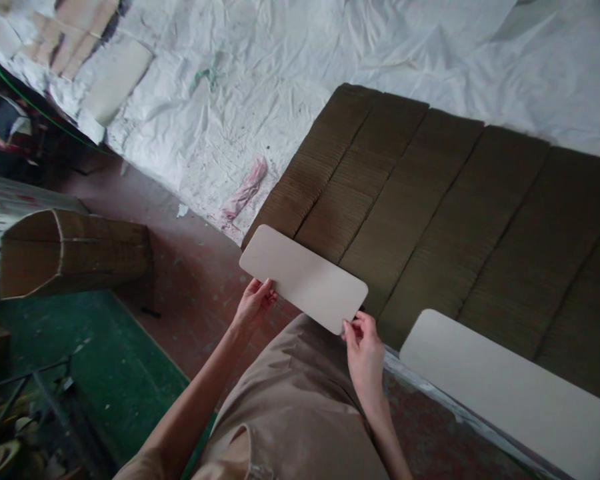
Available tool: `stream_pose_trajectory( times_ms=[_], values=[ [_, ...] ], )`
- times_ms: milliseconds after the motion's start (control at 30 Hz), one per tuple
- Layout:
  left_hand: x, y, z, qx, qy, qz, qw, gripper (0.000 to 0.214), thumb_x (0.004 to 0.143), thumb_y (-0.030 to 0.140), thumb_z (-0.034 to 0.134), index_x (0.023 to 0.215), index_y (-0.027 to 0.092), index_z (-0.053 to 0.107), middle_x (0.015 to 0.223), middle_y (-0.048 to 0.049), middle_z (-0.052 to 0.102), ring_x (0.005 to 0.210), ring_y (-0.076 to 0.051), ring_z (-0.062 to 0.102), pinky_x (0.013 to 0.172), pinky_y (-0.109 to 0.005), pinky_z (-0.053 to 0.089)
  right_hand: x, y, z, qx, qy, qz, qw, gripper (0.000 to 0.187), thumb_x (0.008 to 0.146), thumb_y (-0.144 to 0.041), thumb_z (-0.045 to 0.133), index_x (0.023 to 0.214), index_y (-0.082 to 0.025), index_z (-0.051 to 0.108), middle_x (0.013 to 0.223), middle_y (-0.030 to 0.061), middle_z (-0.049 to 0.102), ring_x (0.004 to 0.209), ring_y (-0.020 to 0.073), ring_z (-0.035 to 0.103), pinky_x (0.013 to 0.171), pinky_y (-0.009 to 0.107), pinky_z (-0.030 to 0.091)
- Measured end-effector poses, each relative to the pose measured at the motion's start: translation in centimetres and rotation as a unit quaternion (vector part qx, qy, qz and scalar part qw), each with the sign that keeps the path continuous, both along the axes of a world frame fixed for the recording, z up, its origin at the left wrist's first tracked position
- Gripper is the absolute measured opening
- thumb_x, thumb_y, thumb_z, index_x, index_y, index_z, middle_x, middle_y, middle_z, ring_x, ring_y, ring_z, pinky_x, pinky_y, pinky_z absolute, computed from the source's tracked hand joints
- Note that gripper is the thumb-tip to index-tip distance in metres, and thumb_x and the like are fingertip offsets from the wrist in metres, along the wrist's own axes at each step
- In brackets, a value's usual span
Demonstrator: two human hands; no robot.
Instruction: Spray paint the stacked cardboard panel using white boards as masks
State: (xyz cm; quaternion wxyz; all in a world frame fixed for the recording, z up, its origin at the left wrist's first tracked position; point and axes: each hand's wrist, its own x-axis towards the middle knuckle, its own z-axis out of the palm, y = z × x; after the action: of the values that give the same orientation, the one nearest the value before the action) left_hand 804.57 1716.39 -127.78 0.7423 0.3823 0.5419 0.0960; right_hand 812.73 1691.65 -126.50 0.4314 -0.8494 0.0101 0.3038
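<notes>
A pale, flat board with rounded corners [305, 280] is held between my two hands, over the near left edge of a brown, ridged slab surface [445, 200]. My left hand [256, 300] pinches its near long edge toward the left, the thumb on top. At the board's near right corner, my right hand [364, 340] grips with thumb and fingers. A larger pale board, also with rounded corners [510, 387], lies along the near edge of the brown surface to the right, apart from my right hand.
Wrinkled white sheeting [195, 127] covers the table, with a twisted pink cloth [245, 190] on it. Flat tan pieces [75, 33] and a pale panel [120, 80] lie at the far left. An open cardboard box [100, 247] stands on the left, near a dark metal frame [55, 400].
</notes>
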Motion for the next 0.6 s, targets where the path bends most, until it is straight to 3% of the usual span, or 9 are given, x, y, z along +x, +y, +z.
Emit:
stream_pose_trajectory(
  times_ms=[233, 600],
  values=[
    [-0.6, -0.1, -0.4, -0.002, -0.007, -0.001, 1.000, 0.035, 0.065, 0.029, 0.084, 0.085, 0.018, 0.058, 0.069, 0.0048, 0.059, 0.053, -0.005, 0.056, 0.054, -0.016, 0.051, -0.1, -0.2, 0.3, -0.007, 0.002, 0.012, 1.000, 0.036, 0.091, -0.051, 0.044, 0.107, -0.020, 0.053, 0.081, 0.0046, 0.069, 0.066, 0.0194, 0.064, 0.062, 0.029, 0.045],
    [-0.5, -1.2, -0.1, -0.015, 0.004, -0.010, 1.000, 0.034, 0.066, 0.030, 0.084, 0.084, 0.017, 0.058, 0.067, 0.0041, 0.059, 0.053, -0.006, 0.058, 0.053, -0.016, 0.050, 0.2, -0.9, 0.7, -0.074, -0.030, 0.038, 0.996, 0.044, 0.094, -0.055, 0.035, 0.108, -0.018, 0.055, 0.080, 0.0062, 0.071, 0.063, 0.0191, 0.065, 0.058, 0.028, 0.042]
  ],
)
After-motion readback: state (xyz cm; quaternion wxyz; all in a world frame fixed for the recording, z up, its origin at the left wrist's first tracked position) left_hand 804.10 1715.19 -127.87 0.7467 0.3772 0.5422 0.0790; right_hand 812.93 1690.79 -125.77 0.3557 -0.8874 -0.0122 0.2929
